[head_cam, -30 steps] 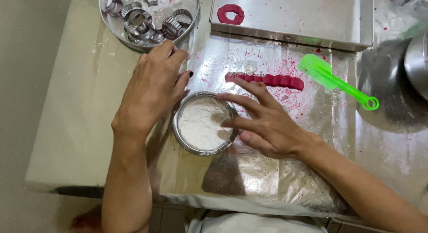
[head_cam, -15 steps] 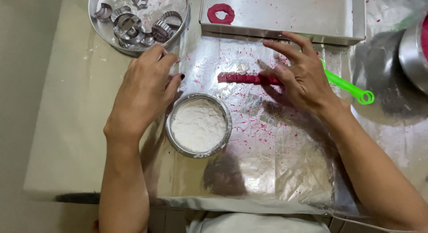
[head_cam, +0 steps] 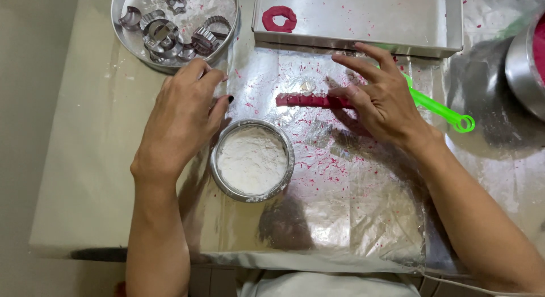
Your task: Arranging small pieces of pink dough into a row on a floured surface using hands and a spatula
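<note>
At the far left top, a round metal tin (head_cam: pixel 128 38) is holding several metal cutters (head_cam: pixel 164 36). Just below it, my left hand (head_cam: pixel 181 118) is lying flat on the plastic sheet (head_cam: pixel 340 217), palm down, fingers loosely together, holding nothing; it is resting just beside a small round bowl of white flour (head_cam: pixel 252 160). To the right of the bowl, a red dough roll (head_cam: pixel 309 100) is lying on the sheet. My right hand (head_cam: pixel 380 98) is pressing on the right end of this roll, with the fingers spread wide and the palm down. Behind my right hand, a green spatula (head_cam: pixel 443 111) is lying, partly hidden. Above, a metal tray (head_cam: pixel 386 19) is carrying one red dough ring (head_cam: pixel 279 17). At the far right edge, a metal pot (head_cam: pixel 525 70) is showing only partly.
</note>
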